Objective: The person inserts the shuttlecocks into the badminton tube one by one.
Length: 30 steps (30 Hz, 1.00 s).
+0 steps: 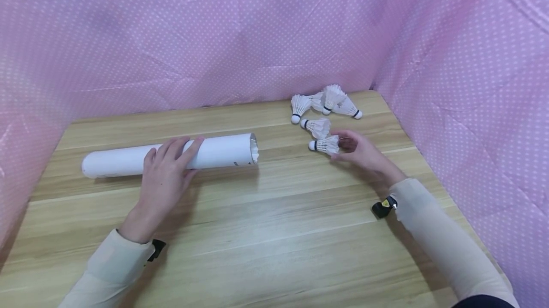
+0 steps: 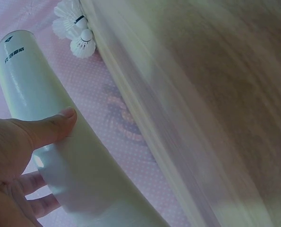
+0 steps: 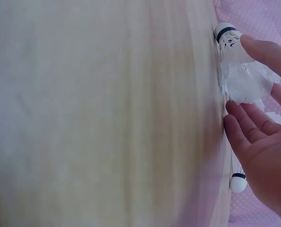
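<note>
A white shuttlecock tube (image 1: pixel 223 151) lies across the left half of the table, with white feathers showing inside its right end. My left hand (image 1: pixel 165 169) grips its middle from above; in the left wrist view the thumb (image 2: pixel 55 126) lies along the tube's side. At the right, my right hand (image 1: pixel 358 151) is by the feathered end of the nearest shuttlecock (image 1: pixel 325 145), whose cork points left. In the right wrist view the thumb (image 3: pixel 268 54) and fingers are spread apart around the feathers. Another shuttlecock (image 1: pixel 317 128) lies just behind.
Several more shuttlecocks are bunched at the table's back right, among them one shuttlecock (image 1: pixel 300 107) with its cork toward me. Pink dotted cloth (image 1: pixel 223 36) hangs behind and along both sides of the wooden table (image 1: pixel 266 231).
</note>
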Each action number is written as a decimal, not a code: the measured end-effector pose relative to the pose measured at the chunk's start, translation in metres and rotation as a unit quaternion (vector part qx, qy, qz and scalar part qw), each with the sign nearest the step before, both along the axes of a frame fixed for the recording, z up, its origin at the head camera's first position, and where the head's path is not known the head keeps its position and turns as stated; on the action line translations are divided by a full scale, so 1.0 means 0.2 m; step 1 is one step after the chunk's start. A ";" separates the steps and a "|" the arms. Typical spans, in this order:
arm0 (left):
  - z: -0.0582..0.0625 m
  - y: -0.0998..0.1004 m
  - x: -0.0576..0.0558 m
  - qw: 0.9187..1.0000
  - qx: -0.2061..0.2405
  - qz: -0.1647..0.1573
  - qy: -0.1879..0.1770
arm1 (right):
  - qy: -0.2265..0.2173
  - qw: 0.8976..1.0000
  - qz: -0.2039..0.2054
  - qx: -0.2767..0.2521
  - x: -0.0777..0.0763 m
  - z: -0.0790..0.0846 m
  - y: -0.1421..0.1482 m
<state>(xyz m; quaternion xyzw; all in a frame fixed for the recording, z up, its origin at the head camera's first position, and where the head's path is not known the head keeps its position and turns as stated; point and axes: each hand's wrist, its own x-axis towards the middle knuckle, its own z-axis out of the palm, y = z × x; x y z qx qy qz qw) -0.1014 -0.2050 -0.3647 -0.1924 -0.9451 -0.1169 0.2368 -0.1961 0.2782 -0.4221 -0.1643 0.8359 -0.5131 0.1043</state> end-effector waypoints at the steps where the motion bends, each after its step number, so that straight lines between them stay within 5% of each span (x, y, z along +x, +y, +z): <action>1: 0.00 0.00 0.00 1.000 0.000 0.000 0.000 | -0.002 1.000 -0.002 -0.001 0.00 0.00 0.00; 19: 0.00 -0.01 0.01 1.000 0.005 -0.001 0.004 | -0.013 0.999 -0.029 0.011 0.04 0.05 -0.01; 30: 0.01 -0.01 0.00 1.000 0.001 0.000 0.001 | 0.019 0.999 -0.033 0.004 0.10 0.08 -0.05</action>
